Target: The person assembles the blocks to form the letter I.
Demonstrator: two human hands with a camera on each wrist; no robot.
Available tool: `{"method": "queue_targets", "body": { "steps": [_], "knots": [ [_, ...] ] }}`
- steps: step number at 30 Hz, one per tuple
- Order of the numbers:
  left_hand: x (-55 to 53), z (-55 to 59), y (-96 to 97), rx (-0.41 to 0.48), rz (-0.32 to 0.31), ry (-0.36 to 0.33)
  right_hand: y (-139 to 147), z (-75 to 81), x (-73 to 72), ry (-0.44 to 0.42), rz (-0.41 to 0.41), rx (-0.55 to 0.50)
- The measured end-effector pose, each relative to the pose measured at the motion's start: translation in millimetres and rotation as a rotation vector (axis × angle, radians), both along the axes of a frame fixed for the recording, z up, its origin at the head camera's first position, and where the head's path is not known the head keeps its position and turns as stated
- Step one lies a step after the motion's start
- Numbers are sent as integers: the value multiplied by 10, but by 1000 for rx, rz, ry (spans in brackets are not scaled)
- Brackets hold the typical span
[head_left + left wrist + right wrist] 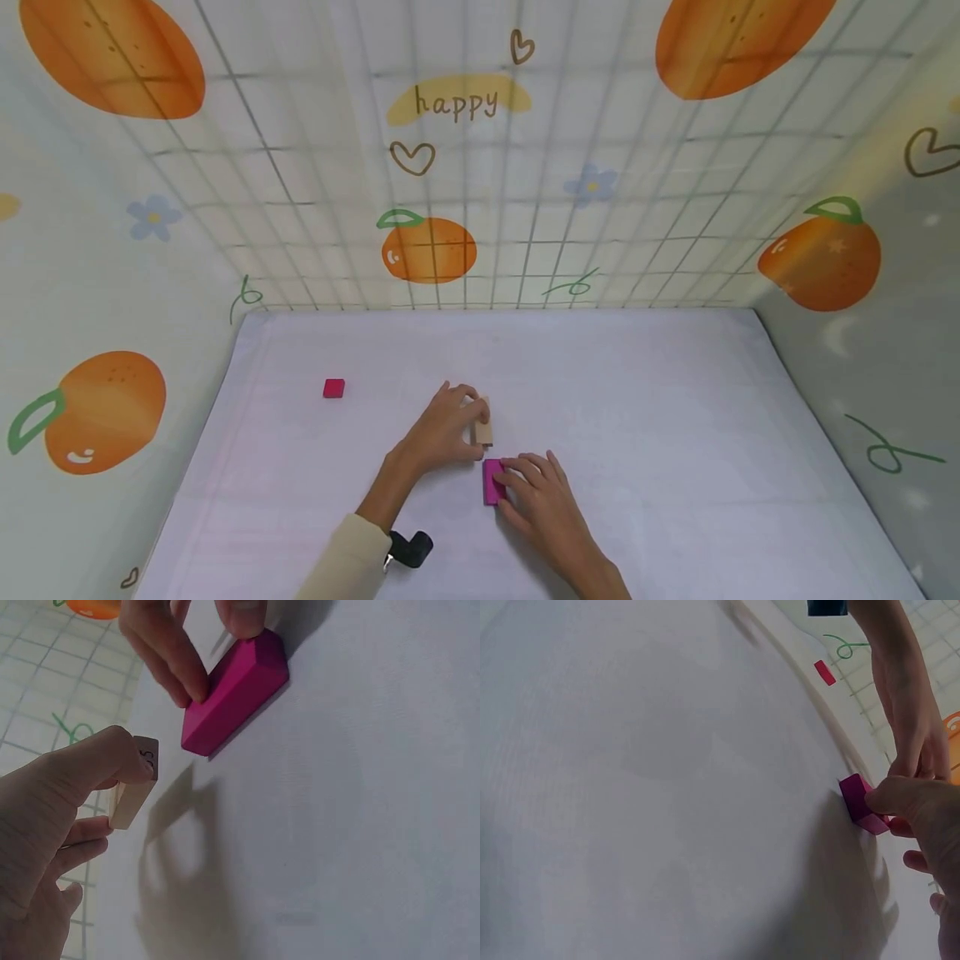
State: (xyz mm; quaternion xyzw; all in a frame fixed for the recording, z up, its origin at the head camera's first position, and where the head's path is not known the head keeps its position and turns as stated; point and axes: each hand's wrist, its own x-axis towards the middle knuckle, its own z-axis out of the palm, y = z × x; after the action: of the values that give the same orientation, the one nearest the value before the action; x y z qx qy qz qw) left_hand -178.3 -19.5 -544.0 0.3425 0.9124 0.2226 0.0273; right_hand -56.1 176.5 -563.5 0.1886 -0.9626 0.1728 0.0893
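Note:
My left hand [447, 427] pinches a pale wooden block [483, 429] by its two ends, thumb at the near end. Its end face carries dark printed marks in the left wrist view, and a shadow falls on the cloth below it. Just nearer to me, a magenta rectangular block [492, 482] rests on the white cloth. The fingers and thumb of my right hand [546, 508] grip this block from the right. In the right wrist view the thumb lies against the magenta block [861, 804].
A small red block [333, 388] lies at the left toward the back of the white-covered table [645, 417]. A black device [411, 549] is by the left wrist. Printed cloth walls [480, 192] with oranges and grid lines enclose the table's back and sides.

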Motion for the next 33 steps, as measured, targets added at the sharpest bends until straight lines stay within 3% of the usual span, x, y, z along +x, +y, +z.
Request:
{"method": "queue_targets", "body": {
  "steps": [10,21,28,33],
  "knots": [
    [37,-49,106,6,-23,-13,11,-30,-9,49,22,-30],
    [90,-114,99,-7,-41,-33,-1,-22,15,48,26,-36],
    [93,-75,75,-15,-51,-74,5,-4,7,68,29,-27],
    [89,-81,62,-11,-58,-55,12,-9,-5,65,32,-26]
  ]
}}
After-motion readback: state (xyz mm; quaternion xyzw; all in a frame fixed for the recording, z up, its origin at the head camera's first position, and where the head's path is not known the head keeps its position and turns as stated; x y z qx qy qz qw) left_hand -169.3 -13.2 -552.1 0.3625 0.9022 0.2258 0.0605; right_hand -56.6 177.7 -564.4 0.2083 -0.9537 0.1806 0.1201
